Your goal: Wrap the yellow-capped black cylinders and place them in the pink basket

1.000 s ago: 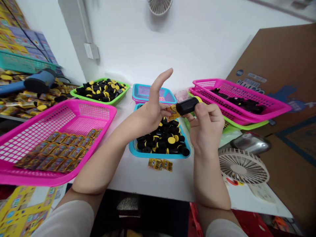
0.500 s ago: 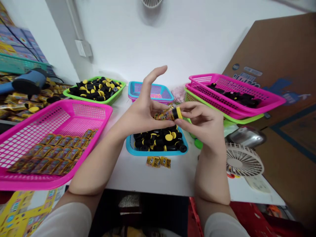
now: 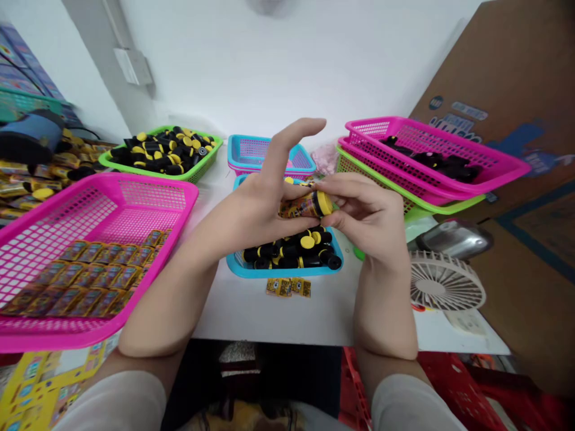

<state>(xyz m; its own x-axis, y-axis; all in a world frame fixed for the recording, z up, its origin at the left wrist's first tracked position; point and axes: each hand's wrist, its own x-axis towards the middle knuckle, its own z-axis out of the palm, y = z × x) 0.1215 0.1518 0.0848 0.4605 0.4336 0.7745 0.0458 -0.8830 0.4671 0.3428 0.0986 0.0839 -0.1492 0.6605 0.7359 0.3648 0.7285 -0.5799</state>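
Above the blue basket (image 3: 287,272) of black and yellow tubes, both my hands hold one small tube (image 3: 306,205) with a yellow printed label around it. My left hand (image 3: 269,194) grips its labelled end with thumb and lower fingers, the index finger stretched up. My right hand (image 3: 363,212) pinches the yellow-ringed end. A few small yellow labels (image 3: 288,287) lie on the white table just in front of the basket.
A large pink basket (image 3: 148,194) at left holds rows of wrapped tubes. A green basket (image 3: 197,170) of black tubes and an empty blue basket (image 3: 265,152) stand behind. Stacked pink and green baskets (image 3: 431,179) sit at right, beside a small white fan (image 3: 444,287).
My right hand brought the black tube into the label held by my left hand; the label now wraps the tube. Both hands sank slightly toward the blue basket.
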